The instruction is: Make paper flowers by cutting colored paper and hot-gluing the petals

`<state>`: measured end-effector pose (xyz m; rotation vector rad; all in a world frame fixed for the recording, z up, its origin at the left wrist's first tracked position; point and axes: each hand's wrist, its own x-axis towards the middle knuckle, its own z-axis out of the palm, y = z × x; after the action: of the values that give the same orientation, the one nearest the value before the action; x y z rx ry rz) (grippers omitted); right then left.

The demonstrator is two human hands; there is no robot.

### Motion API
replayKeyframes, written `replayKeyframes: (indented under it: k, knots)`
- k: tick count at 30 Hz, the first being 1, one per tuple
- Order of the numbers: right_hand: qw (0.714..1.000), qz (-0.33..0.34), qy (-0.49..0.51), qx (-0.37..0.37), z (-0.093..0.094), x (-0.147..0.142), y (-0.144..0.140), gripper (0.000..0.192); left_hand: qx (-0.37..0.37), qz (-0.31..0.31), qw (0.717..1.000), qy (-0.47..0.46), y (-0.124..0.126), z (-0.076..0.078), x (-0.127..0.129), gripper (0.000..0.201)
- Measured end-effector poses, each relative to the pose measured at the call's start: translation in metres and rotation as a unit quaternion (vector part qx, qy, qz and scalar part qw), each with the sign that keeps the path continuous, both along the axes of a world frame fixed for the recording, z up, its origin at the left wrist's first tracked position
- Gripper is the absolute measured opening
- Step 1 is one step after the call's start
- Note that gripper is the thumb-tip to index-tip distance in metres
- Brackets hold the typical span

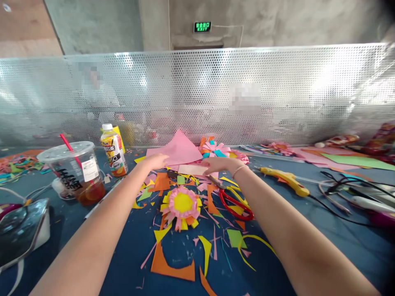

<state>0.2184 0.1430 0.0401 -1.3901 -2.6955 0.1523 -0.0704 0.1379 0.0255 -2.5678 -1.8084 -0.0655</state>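
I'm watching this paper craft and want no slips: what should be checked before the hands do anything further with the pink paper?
1. Left hand on the pink sheet: ok, fingertips rest on its near edge.
2. Right hand on the pale folded strip: ok, it lies flat on the strip's right end.
3. Red-handled scissors out of the hands' way: ok, lying closed on the table, just nearer than the right hand.
4. Finished paper flower safe: ok, between the forearms, untouched.
5. Iced drink cup upright: ok, lid and straw on.
6. Yellow glue gun hot or off: cannot tell.
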Motion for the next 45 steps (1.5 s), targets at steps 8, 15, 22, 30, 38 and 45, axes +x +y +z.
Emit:
replayKeyframes:
  k: [8, 15, 22, 30, 38, 45]
  knots:
    - [0.999, 0.028, 0.012, -0.044, -0.010, -0.007, 0.013, 0.031, -0.092, 0.012, 0.995, 0.026, -0.009, 0.002, 0.026, 0.044]
    - [0.994, 0.076, 0.075, -0.001, 0.020, -0.018, -0.006, 0.009, 0.077, -0.068, 0.986, -0.132, -0.024, 0.025, 0.045, 0.057]
    - [0.964, 0.016, 0.220, 0.150, 0.050, -0.022, -0.043, 0.018, 0.082, -0.090, 0.972, -0.201, -0.049, 0.053, 0.053, 0.017]
    - [0.960, -0.134, 0.180, 0.166, 0.042, 0.013, -0.090, 0.020, 0.082, -0.027, 0.898, -0.432, -0.084, 0.031, 0.044, 0.012]
    - [0.966, -0.226, -0.076, -0.103, -0.005, 0.021, -0.115, 0.027, 0.058, 0.045, 0.732, -0.677, -0.097, -0.019, 0.028, 0.031]
    - [0.973, -0.231, -0.006, -0.008, -0.016, 0.030, -0.098, 0.014, 0.066, 0.045, 0.705, -0.704, -0.099, -0.022, 0.030, 0.035]
